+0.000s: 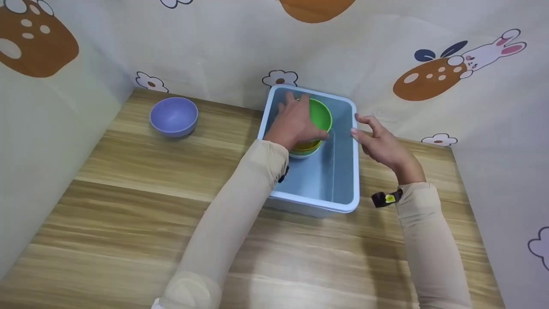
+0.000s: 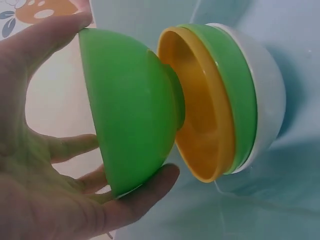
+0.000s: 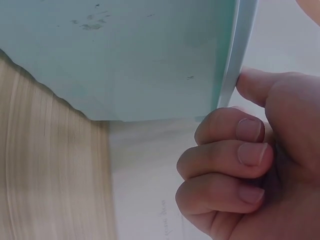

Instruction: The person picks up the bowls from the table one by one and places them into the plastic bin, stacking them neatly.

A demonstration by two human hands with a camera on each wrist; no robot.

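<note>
My left hand (image 1: 294,122) reaches into a light blue plastic bin (image 1: 317,203) and grips a green bowl (image 2: 127,110) by its rim, thumb and fingers spread across it. Just below that bowl's foot, inside the bin, a stack of bowls shows in the left wrist view: a yellow bowl (image 2: 222,120) innermost, another green bowl (image 2: 242,100) around it, and a white bowl (image 2: 270,95) outermost. At the bin's right side, my right hand (image 1: 384,146) pinches the rim between thumb and index finger; its other fingers curl beside the bin wall in the right wrist view.
A purple bowl (image 1: 173,116) sits upright on the wooden table (image 1: 141,171), left of the bin. Behind the bin rises a white wall covering (image 1: 223,51) with printed flowers and rabbits, and similar panels flank the table on both sides.
</note>
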